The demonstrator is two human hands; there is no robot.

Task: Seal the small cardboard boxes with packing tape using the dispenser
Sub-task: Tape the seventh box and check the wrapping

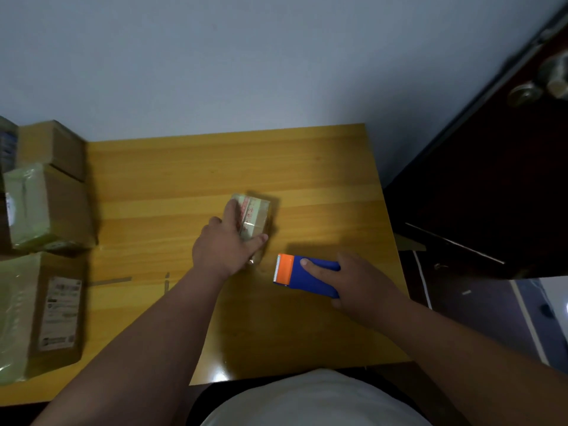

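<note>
A small cardboard box (pixel 256 215), wrapped in shiny clear tape with a red-printed strip, lies in the middle of the yellow wooden table (pixel 322 186). My left hand (pixel 226 244) grips its near-left side, fingers on top and thumb along the near edge. To its right my right hand (pixel 359 282) holds the blue tape dispenser (pixel 310 276) just above the table. The dispenser's orange toothed blade end points left, a short way from the box, and my forefinger lies along the top of the blue body.
Several larger taped cardboard boxes (pixel 50 207) are stacked along the table's left edge, one bearing a white label (pixel 61 312). A grey wall stands behind the table. A dark door (pixel 491 167) with a metal knob is close to the right edge.
</note>
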